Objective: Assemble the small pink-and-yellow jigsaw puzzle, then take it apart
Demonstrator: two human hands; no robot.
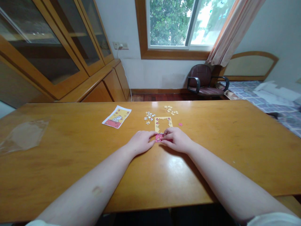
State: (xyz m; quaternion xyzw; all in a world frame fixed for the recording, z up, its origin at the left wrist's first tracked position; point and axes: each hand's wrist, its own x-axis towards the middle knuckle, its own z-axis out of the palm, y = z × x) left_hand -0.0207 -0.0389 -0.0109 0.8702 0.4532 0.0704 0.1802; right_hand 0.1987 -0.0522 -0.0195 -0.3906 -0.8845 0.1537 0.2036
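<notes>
A partly assembled jigsaw puzzle (156, 125) lies on the table, a yellow border around a bare middle with a pink bottom strip. My left hand (142, 142) rests flat at its lower left corner, thumb and forefinger apart and touching the edge. Over the pink strip, my right hand (176, 139) has its fingers bent and drawn together; whatever is under the fingertips is hidden. The hand covers the strip's right part. Beyond the puzzle are loose white-patterned pieces (149, 116) and loose yellow pieces (169, 109). One pink piece (180, 124) sits alone to the right.
A printed picture sheet (117, 117) in yellow and pink lies left of the loose pieces. A clear plastic bag (24, 135) is at the table's far left. Past the wooden table (230, 131) stand an armchair (203, 80), a bed and a glass-fronted cabinet.
</notes>
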